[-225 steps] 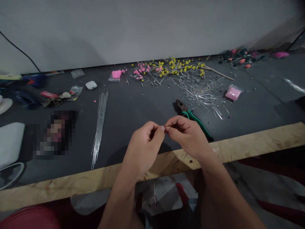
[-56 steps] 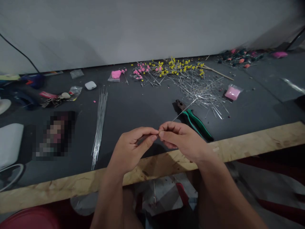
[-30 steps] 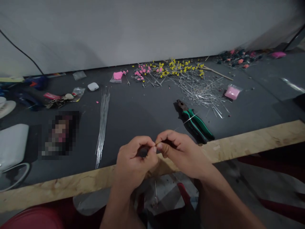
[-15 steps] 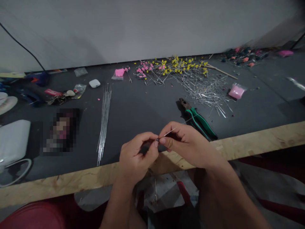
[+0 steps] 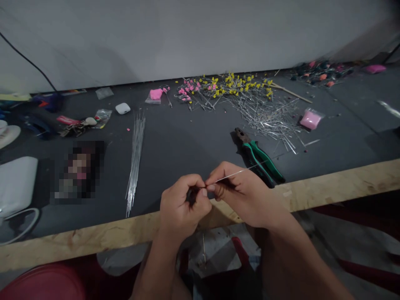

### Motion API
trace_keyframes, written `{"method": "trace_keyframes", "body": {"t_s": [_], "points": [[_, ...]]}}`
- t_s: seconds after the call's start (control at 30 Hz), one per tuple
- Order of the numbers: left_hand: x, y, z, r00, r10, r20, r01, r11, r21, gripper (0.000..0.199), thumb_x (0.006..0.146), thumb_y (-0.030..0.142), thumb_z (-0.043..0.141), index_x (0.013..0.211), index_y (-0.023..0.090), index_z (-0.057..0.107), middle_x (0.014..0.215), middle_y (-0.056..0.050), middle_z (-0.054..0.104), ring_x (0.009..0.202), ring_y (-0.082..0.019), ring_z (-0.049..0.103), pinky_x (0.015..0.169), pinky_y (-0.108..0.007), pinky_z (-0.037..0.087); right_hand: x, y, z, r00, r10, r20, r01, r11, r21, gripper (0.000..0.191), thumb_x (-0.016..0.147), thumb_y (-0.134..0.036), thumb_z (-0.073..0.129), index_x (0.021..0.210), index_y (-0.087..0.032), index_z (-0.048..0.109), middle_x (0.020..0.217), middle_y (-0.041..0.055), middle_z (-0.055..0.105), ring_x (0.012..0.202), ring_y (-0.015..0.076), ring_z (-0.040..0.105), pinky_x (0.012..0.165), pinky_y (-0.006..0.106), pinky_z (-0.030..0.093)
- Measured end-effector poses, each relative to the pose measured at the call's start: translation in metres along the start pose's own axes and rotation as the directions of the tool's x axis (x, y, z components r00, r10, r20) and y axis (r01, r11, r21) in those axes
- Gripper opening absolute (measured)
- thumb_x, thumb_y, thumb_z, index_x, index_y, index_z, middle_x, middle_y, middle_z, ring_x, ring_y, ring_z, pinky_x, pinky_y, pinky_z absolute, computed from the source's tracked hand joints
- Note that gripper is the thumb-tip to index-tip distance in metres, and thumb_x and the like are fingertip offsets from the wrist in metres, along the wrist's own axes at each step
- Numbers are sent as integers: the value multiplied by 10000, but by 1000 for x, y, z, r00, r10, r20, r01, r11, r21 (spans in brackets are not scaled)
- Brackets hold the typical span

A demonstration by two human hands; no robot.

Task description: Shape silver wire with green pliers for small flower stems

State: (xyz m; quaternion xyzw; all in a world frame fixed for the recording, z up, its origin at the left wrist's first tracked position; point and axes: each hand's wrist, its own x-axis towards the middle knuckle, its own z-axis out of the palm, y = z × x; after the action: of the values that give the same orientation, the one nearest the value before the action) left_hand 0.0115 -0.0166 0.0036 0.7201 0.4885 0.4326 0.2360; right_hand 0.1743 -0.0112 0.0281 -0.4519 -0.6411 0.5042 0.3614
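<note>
While hands (image 5: 184,204) (image 5: 245,193) pinch a wire (image 5: 237,172), pliers (image 5: 248,147) lie just beyond.

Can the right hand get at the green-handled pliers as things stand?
Probably yes: the pliers lie just beyond the right hand, with no bulky object between. That hand is occupied with a thin wire, though, which crosses them in view.

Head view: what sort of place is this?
Probably a craft workspace: pliers, a bundle of thin metal wires and a pile of yellow-tipped wire stems lie on a dark tabletop.
</note>
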Motion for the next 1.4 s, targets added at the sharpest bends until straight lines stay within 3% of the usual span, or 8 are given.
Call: {"method": "trace_keyframes", "body": {"t_s": [0.2,0.53,0.63,0.73,0.83,0.97,1.13,1.4], "points": [[-4,0,10,972,-234,-32,227,964,-138,66,787,157,524,779,206,567,551,71,500,453,-69,432,438,-175,354,1,2,4,995,-88,-36,87,996,-11,109,899,-151,505,838,-203,579,802,-12,639,714,102,582,632,212,440],[3,-3,13,944,-331,2,318,903,-288,61,845,240,556,856,203,603,673,37,624,562,-80,550,527,-178,435,7,9,-5,997,76,20,-79,971,225,101,884,-206,550,955,-207,622,843,-7,648,744,106,618,669,227,496],[4,-4,11,942,-334,37,328,892,-310,75,852,245,549,861,194,604,676,24,626,585,-91,565,558,-193,458,6,10,-11,991,110,79,-129,939,320,153,904,-173,500,986,-214,623,868,1,655,733,99,629,631,213,506],[6,-6,5,944,-305,124,329,890,-317,89,859,238,533,849,198,612,722,3,632,637,-107,579,590,-211,469,3,10,-18,968,160,192,-238,822,517,181,922,-187,467,1042,-208,601,932,32,673,752,124,667,625,245,542],[7,-9,-4,945,-200,258,285,890,-356,101,860,230,525,822,207,616,777,-20,615,699,-128,573,638,-241,474,0,11,-19,912,192,363,-392,667,634,167,925,-289,491,1006,-176,583,886,63,688,729,163,692,578,270,554],[9,-13,-17,917,-68,394,244,876,-417,91,865,212,513,840,217,600,827,-34,574,771,-151,562,714,-283,476,-3,16,-7,850,147,507,-491,573,657,347,858,-485,569,957,-152,568,813,76,695,697,171,689,568,276,547],[11,-17,-27,877,-24,480,218,910,-352,110,870,196,509,843,235,608,853,-29,565,795,-144,558,720,-269,464,-6,18,11,832,143,536,-530,492,691,317,824,-446,632,847,-136,571,743,52,684,662,136,670,590,257,534],[6,-17,-18,906,-79,416,274,859,-433,97,865,240,513,842,227,606,833,-44,557,749,-154,558,652,-274,487,-6,10,15,843,191,503,-530,459,713,200,833,-336,632,815,-155,548,675,16,667,599,112,642,542,235,525]]}}
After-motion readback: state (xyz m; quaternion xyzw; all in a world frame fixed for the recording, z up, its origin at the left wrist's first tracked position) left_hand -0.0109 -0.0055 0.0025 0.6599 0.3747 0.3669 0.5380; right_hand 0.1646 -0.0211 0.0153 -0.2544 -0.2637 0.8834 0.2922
